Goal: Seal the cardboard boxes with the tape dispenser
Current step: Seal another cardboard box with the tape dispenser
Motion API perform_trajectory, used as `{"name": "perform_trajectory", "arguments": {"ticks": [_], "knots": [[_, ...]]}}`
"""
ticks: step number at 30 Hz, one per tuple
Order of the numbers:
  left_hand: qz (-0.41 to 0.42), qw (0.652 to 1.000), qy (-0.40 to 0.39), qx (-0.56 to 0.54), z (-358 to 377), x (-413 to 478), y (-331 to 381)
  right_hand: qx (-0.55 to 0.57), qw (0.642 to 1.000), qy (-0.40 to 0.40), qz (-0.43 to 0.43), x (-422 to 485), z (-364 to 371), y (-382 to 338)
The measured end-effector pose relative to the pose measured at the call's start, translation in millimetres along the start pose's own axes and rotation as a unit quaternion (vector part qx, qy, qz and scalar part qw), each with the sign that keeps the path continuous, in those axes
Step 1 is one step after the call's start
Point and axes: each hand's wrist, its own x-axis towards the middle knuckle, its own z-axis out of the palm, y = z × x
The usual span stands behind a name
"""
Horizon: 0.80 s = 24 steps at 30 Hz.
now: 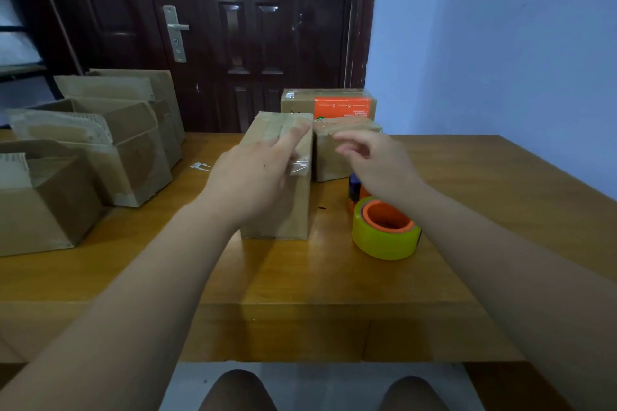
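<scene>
Left hand [257, 173] lies flat on centre box [283, 213], fingers straight, smoothing tape down, I'd say. Right hand [370, 160] hovers just R of box, loosely curled, empty. Tape dispenser [384, 240] sits R of box, untouched. Next prob: fetch an open box [133, 150] from its L.

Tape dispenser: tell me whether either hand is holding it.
No, the tape dispenser lies on the table, while the left hand rests on a box and the right hand hovers empty.
</scene>
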Motion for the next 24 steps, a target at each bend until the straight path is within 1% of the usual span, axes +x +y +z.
{"name": "perform_trajectory", "arguments": {"ticks": [2,4,5,8,10,11,12,13,14,15,16,17,18,21,24], "knots": [[-0.001,1.000,0.016,0.003,-3.1,-2.2,-0.9,0.028,0.997,-0.006,-0.078,-5.8,10.0,-20.9],[-0.001,1.000,0.020,0.009,-4.9,-5.6,-0.7,0.013,0.989,-0.022,-0.143,-12.2,18.6,-30.8],[-0.006,1.000,0.018,0.006,-5.7,-6.9,-0.8,-0.001,0.986,-0.032,-0.162,-14.7,22.4,-31.6],[0.009,0.999,0.006,-0.035,-6.1,-12.4,-3.9,-0.028,0.985,-0.043,-0.166,-16.9,29.7,-27.9],[0.018,0.993,0.037,-0.111,-4.2,-19.4,-9.0,-0.036,0.985,-0.044,-0.163,-14.8,31.7,-23.7],[0.002,0.985,0.066,-0.160,-3.5,-23.4,-12.8,-0.034,0.986,-0.044,-0.160,-13.9,32.6,-21.6],[-0.036,0.972,0.104,-0.209,-2.7,-27.1,-17.6,-0.027,0.987,-0.041,-0.156,-13.5,33.1,-19.8],[-0.095,0.952,0.141,-0.256,-1.7,-31.0,-23.4,-0.015,0.987,-0.037,-0.153,-13.4,34.3,-18.2],[-0.162,0.923,0.164,-0.307,0.5,-34.0,-29.2,0.000,0.988,-0.031,-0.151,-13.9,35.8,-16.7],[-0.218,0.889,0.167,-0.366,3.4,-36.2,-35.5,0.018,0.989,-0.023,-0.148,-15.2,38.2,-15.3],[-0.251,0.854,0.156,-0.428,7.1,-37.5,-40.3,0.038,0.989,-0.014,-0.143,-17.0,41.9,-14.2],[-0.259,0.825,0.142,-0.482,11.0,-38.7,-43.0,0.058,0.989,-0.006,-0.136,-19.2,45.8,-13.3],[-0.249,0.809,0.131,-0.517,14.5,-40.0,-44.7,0.076,0.989,0.003,-0.130,-21.3,49.8,-12.8],[-0.207,0.791,0.120,-0.563,24.0,-44.4,-47.9,0.125,0.984,0.032,-0.124,-27.4,60.9,-13.1],[-0.187,0.768,0.097,-0.604,29.9,-50.1,-53.5,0.140,0.981,0.044,-0.130,-30.4,67.3,-12.7]]}}
